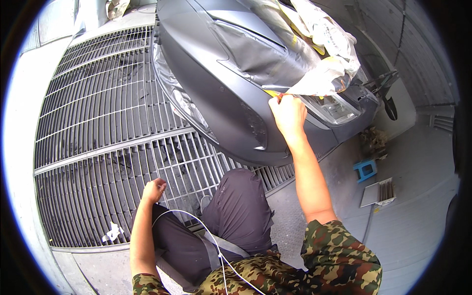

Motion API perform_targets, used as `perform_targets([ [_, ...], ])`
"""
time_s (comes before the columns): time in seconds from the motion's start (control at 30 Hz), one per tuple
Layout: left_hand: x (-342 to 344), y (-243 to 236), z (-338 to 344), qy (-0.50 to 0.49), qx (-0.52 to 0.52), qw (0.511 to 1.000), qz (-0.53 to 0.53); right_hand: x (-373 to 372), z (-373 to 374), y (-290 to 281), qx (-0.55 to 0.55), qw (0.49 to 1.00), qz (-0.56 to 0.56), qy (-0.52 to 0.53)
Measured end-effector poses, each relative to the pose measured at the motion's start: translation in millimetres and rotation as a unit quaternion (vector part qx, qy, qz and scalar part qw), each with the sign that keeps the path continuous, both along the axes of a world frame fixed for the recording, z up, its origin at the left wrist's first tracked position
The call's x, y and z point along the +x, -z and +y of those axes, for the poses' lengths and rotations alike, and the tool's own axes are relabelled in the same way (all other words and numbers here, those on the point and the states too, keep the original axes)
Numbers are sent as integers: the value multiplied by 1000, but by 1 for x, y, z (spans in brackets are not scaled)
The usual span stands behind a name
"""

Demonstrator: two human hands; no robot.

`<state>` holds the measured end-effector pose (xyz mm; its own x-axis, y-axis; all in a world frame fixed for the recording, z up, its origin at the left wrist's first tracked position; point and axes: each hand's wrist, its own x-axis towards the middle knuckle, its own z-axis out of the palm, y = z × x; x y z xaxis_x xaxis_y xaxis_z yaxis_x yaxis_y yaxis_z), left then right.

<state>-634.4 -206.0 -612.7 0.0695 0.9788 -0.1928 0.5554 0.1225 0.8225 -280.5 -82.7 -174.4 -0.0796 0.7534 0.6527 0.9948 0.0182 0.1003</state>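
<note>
A matte grey car front (221,93) fills the upper middle, with translucent masking film (319,81) bunched over its hood and hanging above the headlight (339,110). My right hand (289,115) is closed in a pinch on yellow masking tape (272,92) at the film's edge, right against the bodywork. Near my bent left knee, my left hand (154,191) hovers with its fingers curled. Whether anything is inside those fingers is hidden. More silvery film (179,93) covers the wheel area on the car's left side.
Metal floor grating (98,128) spreads left of the car and under me. A crumpled white scrap (113,232) lies on it. To the right are a small blue stool (365,170) and a white vent-like panel (386,191). A thin white cable (196,219) crosses my lap.
</note>
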Motion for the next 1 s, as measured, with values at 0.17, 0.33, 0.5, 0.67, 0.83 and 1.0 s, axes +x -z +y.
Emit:
perform_targets([
  [0.17, 0, 2, 2, 13, 13, 1000, -7, -1, 2, 0, -10, 1000, 16, -2],
  [0.33, 0, 8, 2, 10, 24, 1000, -9, 8, -1, -14, -138, 966, 213, -52],
  [0.5, -2, 10, -1, 1, 23, 999, -26, 9, -12, -10, -113, 966, 214, -93],
  [0.67, -4, 7, -2, 0, 22, 999, -36, 1, -12, -12, -106, 970, 213, -53],
  [0.83, -5, 6, -2, -2, 17, 999, -39, -5, -10, -20, -110, 981, 161, -13],
  [1.0, -4, 9, -1, -1, 16, 999, -38, -4, 0, -13, -70, 993, 100, 9],
])
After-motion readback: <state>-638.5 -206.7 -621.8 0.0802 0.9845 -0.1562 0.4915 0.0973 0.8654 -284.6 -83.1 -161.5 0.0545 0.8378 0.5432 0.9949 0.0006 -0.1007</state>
